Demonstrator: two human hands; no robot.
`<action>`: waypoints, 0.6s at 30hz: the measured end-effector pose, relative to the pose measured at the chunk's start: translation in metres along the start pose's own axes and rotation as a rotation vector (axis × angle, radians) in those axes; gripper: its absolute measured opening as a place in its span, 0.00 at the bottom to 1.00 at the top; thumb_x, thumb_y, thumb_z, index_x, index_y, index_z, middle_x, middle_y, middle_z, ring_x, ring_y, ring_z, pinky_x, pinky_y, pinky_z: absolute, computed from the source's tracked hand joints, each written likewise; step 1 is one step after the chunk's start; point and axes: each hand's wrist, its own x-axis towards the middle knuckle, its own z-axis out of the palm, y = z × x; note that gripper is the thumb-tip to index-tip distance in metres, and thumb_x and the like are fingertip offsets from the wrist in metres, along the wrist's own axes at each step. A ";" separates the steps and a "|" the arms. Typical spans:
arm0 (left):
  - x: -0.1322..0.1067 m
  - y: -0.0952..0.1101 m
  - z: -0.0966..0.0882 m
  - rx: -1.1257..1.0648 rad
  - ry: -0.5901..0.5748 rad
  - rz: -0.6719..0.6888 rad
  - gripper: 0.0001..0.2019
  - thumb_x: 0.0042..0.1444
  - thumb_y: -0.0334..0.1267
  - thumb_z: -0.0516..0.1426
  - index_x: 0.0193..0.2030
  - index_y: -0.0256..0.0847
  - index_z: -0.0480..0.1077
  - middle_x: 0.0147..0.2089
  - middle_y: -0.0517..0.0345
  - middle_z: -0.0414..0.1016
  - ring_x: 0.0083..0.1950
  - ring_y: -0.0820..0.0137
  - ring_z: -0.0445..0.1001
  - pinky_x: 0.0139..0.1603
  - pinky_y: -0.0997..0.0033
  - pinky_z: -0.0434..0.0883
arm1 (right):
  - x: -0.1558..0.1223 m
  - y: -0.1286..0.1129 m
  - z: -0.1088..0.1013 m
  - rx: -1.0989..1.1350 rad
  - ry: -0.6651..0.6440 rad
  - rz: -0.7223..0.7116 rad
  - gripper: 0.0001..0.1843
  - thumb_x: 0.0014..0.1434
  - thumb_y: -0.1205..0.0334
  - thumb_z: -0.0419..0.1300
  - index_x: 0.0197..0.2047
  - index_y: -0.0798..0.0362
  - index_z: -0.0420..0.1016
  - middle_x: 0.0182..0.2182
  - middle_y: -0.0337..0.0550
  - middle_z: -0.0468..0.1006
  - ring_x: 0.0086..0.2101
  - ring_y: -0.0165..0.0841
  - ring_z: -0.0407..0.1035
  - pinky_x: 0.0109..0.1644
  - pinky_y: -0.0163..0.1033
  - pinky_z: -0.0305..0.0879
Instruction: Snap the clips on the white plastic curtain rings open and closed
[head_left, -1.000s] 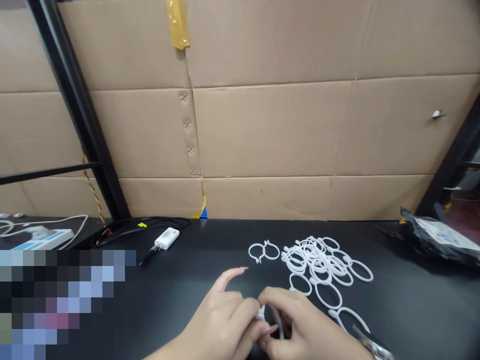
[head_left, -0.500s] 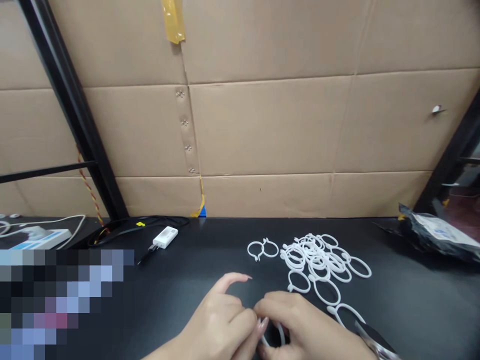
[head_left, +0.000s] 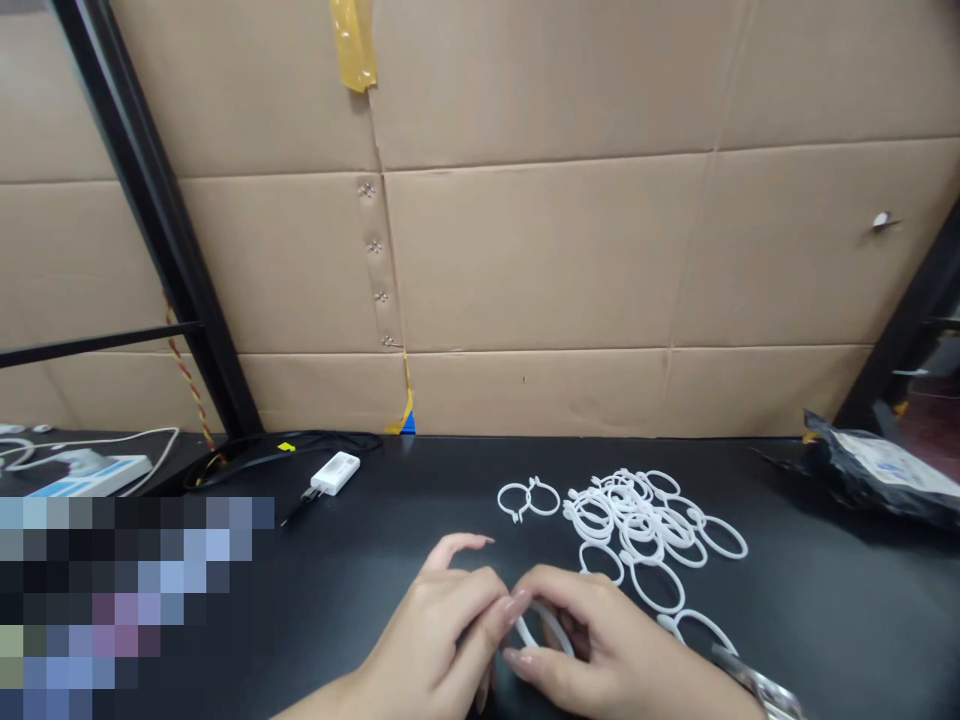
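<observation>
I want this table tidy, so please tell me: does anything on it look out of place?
Slightly: two white rings lie left of the pile, separated from the others. I see nothing spilled; the pixelated corner cannot be judged.

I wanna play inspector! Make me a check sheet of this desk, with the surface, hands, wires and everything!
Surface: black tabletop, looks flat.
Job's things: white ring between the hands; pile of white rings beyond the right hand; pair of white rings, touching, left of the pile.
Clutter: black plastic bag at the right; white adapter at the left.
Hands: right hand holds the ring; left hand has fingertips at it, grip partly hidden.
Cables: black cable by the back edge; white cable near the power strip.
Surroundings: cardboard wall behind; black post at left.
</observation>
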 end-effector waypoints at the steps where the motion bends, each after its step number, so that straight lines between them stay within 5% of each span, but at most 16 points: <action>1: -0.001 -0.001 0.001 -0.024 0.001 -0.017 0.15 0.65 0.30 0.44 0.26 0.39 0.62 0.17 0.69 0.64 0.19 0.78 0.67 0.55 0.62 0.64 | 0.000 0.001 0.000 0.023 0.011 -0.005 0.07 0.56 0.57 0.60 0.37 0.51 0.70 0.22 0.30 0.60 0.24 0.26 0.55 0.26 0.31 0.52; 18: -0.003 -0.001 0.006 -0.068 -0.009 -0.038 0.16 0.66 0.34 0.42 0.27 0.41 0.61 0.16 0.69 0.65 0.18 0.77 0.67 0.55 0.62 0.66 | 0.001 0.015 0.006 0.115 -0.008 -0.006 0.09 0.54 0.57 0.61 0.32 0.53 0.68 0.20 0.29 0.59 0.23 0.25 0.51 0.24 0.31 0.49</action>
